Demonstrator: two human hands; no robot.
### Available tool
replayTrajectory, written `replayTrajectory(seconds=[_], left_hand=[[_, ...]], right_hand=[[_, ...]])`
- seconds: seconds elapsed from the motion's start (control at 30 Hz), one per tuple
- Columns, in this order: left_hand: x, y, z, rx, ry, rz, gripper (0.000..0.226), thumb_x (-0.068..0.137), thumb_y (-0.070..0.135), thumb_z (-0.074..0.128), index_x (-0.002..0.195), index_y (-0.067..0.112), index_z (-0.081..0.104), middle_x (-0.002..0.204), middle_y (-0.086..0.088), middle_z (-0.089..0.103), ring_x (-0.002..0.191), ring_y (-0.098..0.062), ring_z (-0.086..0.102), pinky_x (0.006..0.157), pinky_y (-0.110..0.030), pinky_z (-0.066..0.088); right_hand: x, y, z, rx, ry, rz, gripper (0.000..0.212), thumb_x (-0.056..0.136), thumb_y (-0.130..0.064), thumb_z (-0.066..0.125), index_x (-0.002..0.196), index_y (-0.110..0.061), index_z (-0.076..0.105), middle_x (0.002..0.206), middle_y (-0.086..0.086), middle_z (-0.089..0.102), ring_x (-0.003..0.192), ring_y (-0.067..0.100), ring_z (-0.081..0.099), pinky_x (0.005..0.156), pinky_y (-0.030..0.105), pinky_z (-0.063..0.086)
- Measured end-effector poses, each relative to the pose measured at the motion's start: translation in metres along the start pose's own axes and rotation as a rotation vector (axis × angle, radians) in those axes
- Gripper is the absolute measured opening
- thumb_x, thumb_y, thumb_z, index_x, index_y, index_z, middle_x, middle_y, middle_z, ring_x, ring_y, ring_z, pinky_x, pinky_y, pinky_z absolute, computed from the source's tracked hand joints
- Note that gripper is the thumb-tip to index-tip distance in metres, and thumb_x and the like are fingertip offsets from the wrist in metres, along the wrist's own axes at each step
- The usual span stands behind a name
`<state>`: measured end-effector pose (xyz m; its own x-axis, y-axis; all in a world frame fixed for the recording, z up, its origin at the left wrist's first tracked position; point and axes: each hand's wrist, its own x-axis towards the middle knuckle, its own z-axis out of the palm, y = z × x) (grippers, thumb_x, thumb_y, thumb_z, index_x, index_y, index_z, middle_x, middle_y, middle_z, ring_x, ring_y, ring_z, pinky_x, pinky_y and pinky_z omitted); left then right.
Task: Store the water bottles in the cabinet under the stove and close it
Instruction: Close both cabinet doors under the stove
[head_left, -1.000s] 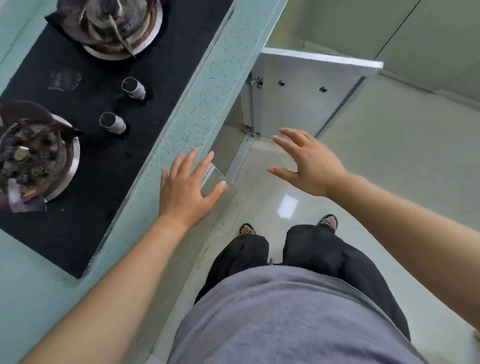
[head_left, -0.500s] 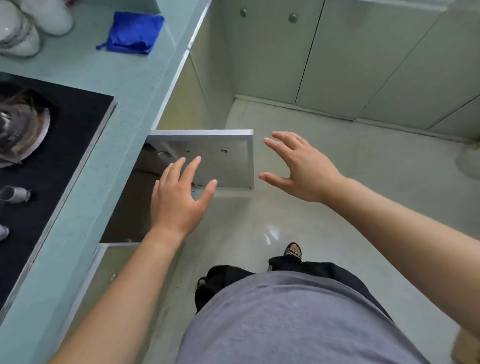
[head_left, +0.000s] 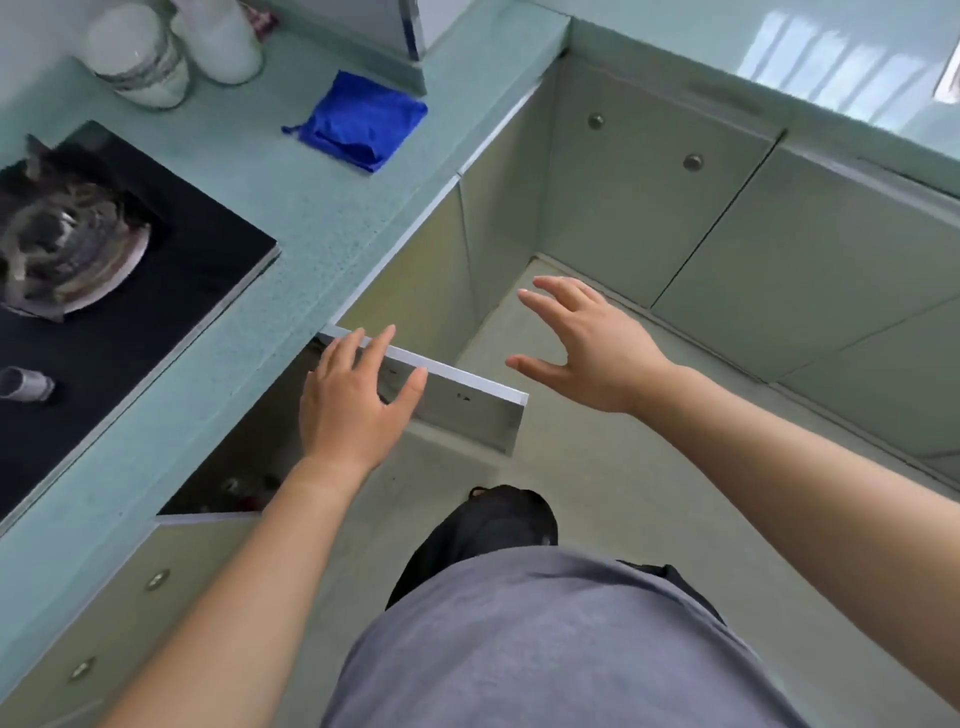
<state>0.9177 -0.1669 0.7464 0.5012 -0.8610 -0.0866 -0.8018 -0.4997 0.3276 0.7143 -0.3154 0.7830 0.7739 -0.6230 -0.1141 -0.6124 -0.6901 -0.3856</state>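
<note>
The cabinet under the black stove (head_left: 135, 291) stands open, its pale door (head_left: 467, 410) swung out over the floor. Inside the dark opening I make out a few bottle tops (head_left: 244, 491) low down, mostly hidden by my left forearm. My left hand (head_left: 353, 400) is spread flat over the door's top edge near the hinge side, holding nothing. My right hand (head_left: 587, 348) hovers open above the floor, to the right of the door's free end and apart from it.
A blue cloth (head_left: 363, 122) and two white jars (head_left: 140, 57) sit on the teal counter (head_left: 311, 218) beyond the stove. Closed cabinet doors (head_left: 675, 208) with round knobs run along the far wall. My legs and grey shirt fill the bottom of the view.
The view has swung toward the room's corner, bringing the counter end and jars into sight. The door appears less far open, and my left hand now lies over its top edge.
</note>
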Motion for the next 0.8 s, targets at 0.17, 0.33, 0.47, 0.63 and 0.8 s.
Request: replayTrajectory(seconds=[0.17,0.33,0.47,0.63,0.8], left_hand=[[0.031,-0.016,-0.012,-0.013,0.045,-0.17,0.078,0.078,0.071,0.021,0.141,0.028,0.034,0.147,-0.007,0.036,0.136,-0.024,0.028,0.106,-0.043,0.031],[0.04,-0.025,-0.012,-0.045,0.12,-0.388,0.075,0.078,0.07,0.023,0.139,0.03,0.038,0.145,-0.005,0.04,0.134,-0.023,0.033,0.103,-0.039,0.034],[0.053,-0.026,0.009,-0.093,0.147,-0.579,0.071,0.08,0.068,0.027,0.139,0.03,0.039,0.144,-0.001,0.041,0.132,-0.023,0.036,0.102,-0.038,0.036],[0.083,-0.006,0.038,-0.171,0.166,-0.866,0.075,0.077,0.068,0.024,0.139,0.028,0.039,0.143,-0.004,0.042,0.131,-0.026,0.037,0.096,-0.042,0.041],[0.112,0.014,0.076,-0.28,0.229,-1.18,0.058,0.087,0.053,0.044,0.139,0.028,0.036,0.144,-0.002,0.04,0.128,-0.026,0.041,0.091,-0.042,0.044]], right_hand=[[0.081,-0.011,-0.014,-0.058,-0.108,-0.196,0.075,0.084,-0.062,0.045,0.144,-0.021,0.028,0.152,0.004,0.027,0.141,0.022,0.021,0.112,0.036,0.026],[0.156,-0.027,-0.007,-0.088,-0.247,-0.386,0.074,0.084,-0.061,0.044,0.145,-0.023,0.026,0.153,0.003,0.025,0.142,0.021,0.019,0.112,0.037,0.025],[0.215,-0.036,0.014,-0.144,-0.402,-0.589,0.073,0.085,-0.06,0.045,0.144,-0.023,0.026,0.153,0.001,0.024,0.142,0.019,0.019,0.112,0.037,0.026],[0.288,-0.039,0.038,-0.3,-0.604,-0.833,0.072,0.088,-0.056,0.041,0.147,-0.023,0.017,0.157,-0.001,0.012,0.144,0.017,0.007,0.116,0.037,0.013],[0.346,-0.046,0.067,-0.353,-0.662,-1.068,0.072,0.09,-0.054,0.04,0.148,-0.024,0.008,0.158,-0.006,-0.001,0.145,0.016,-0.004,0.116,0.034,0.001]])
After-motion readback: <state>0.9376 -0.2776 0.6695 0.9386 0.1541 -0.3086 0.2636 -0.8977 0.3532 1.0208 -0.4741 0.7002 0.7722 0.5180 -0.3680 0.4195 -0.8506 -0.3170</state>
